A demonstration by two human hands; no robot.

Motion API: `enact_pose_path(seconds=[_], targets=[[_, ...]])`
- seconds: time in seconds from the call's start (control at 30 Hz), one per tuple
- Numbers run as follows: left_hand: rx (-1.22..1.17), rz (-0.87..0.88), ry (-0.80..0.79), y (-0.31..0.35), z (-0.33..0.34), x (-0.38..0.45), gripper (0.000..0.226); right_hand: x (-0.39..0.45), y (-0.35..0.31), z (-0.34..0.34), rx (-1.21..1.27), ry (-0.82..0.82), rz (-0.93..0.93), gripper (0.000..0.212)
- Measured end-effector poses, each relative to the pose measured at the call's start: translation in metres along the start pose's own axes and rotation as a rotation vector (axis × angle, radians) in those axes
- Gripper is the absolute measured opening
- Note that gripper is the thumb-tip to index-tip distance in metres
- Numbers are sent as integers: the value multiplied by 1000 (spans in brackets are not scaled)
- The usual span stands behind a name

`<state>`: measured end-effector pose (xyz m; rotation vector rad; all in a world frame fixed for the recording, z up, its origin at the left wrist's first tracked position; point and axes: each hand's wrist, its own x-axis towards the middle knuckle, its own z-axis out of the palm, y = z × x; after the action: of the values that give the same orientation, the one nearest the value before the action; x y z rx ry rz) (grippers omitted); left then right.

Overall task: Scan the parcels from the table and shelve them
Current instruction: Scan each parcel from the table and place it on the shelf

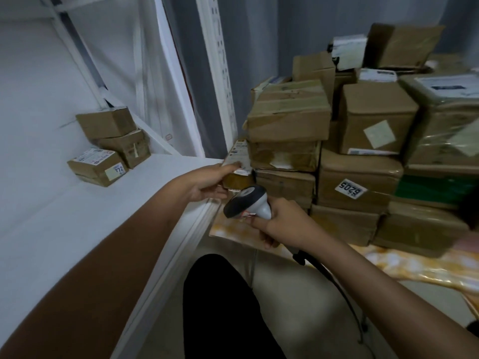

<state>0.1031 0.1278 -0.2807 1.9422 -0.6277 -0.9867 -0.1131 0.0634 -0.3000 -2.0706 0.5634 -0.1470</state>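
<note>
Two hands are working together right now. My left hand [207,181] is gripping a small parcel [237,164] with fingers and thumb curled round its near end. I am holding it just past the front edge of the white shelf [90,216], beside the big pile of brown boxes [337,151] on the table [388,263]. I am tipping its white label up, I think, so the scanner can read it.

My right hand [280,224] is wrapped tight round the handle of the grey and white scanner [246,202]. I am pointing its dark head toward the parcel, just below it. A finger is lying near the front of the handle, probably on the trigger, but I cannot tell if it is pressing. The scanner's black cable [337,281] is hanging down past my wrist.

Three parcels are already sitting on the shelf, well apart from my hands. One with a "772" sticker [97,167] is lying in front, and two more [116,136] are stacked behind it near the white post. They are pushed to the back, so there is bare shelf in front for the next one.

Many boxes are waiting on the table, so I judge the job is only starting. Next I need a good read, then a short move left.
</note>
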Motion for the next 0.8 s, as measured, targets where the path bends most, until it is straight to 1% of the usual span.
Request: enact_pose_path(seconds=[0.07,0.1,0.23,0.27,0.43,0.47,0.57,0.63,0.7,0.8], targets=[[-44,-12,30,-3,1,-1,55,-5,5,-3,28,-5,10,28],[-65,-6,45,-4,2,-1,52,-7,8,-4,31,-2,13,29],[-224,23,106,-1,1,-9,28,-10,15,-9,59,9,15,32],[-282,38,126,-1,-3,-12,27,-10,16,-9,71,16,12,33],[-571,172,224,-33,-26,-32,43,-10,14,-7,121,33,-20,33],[-599,182,236,-43,-27,-39,42,-9,13,-7,132,35,-28,32],[-609,207,298,-75,-21,-53,27,-4,4,-1,166,59,-89,24],[-552,240,390,-95,-15,-59,28,-1,-5,6,193,95,-148,20],[-545,250,455,-109,-11,-63,32,2,-14,11,204,126,-192,22],[-569,238,466,-119,-8,-68,27,7,-28,15,204,163,-226,31]])
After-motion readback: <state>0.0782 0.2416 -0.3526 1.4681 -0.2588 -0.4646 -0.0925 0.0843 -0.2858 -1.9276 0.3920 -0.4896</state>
